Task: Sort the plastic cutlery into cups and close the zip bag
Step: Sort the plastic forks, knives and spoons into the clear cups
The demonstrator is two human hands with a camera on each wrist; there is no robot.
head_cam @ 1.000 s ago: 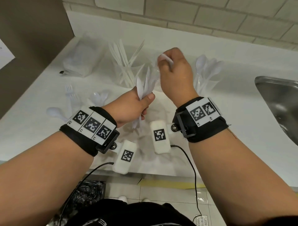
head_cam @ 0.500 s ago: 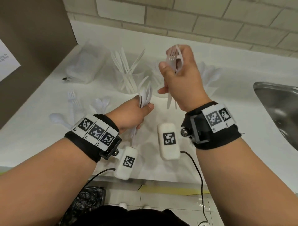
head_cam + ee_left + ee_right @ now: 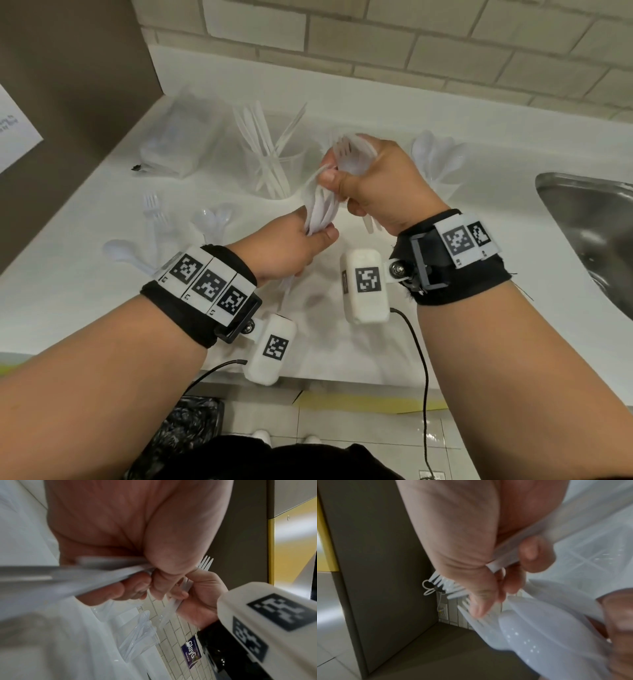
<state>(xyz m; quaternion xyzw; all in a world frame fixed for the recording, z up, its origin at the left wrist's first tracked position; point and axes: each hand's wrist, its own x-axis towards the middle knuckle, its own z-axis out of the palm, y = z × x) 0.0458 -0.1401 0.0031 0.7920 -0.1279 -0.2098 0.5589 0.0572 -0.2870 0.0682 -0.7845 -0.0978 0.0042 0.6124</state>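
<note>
My left hand (image 3: 308,236) grips a bundle of white plastic cutlery (image 3: 320,205) upright over the counter; a spoon bowl (image 3: 530,635) shows in it. My right hand (image 3: 342,185) holds several forks (image 3: 349,150) against its palm, tines up. Its thumb and fingers pinch the top of the left hand's bundle. Behind the hands stand a clear cup of knives (image 3: 270,161) and a cup of spoons (image 3: 435,161). A third cup between them is mostly hidden. The zip bag (image 3: 178,140) lies at the back left. Its seal cannot be made out.
Loose forks (image 3: 154,212) and spoons (image 3: 212,219) lie on the white counter (image 3: 479,274) at the left, with one more spoon (image 3: 120,251) nearer the edge. A steel sink (image 3: 589,219) is at the right. A dark panel (image 3: 68,85) walls the left side.
My right hand drew back from the cups with forks in it, then came down and left onto the top of the left hand's bundle. The left hand stayed about where it was.
</note>
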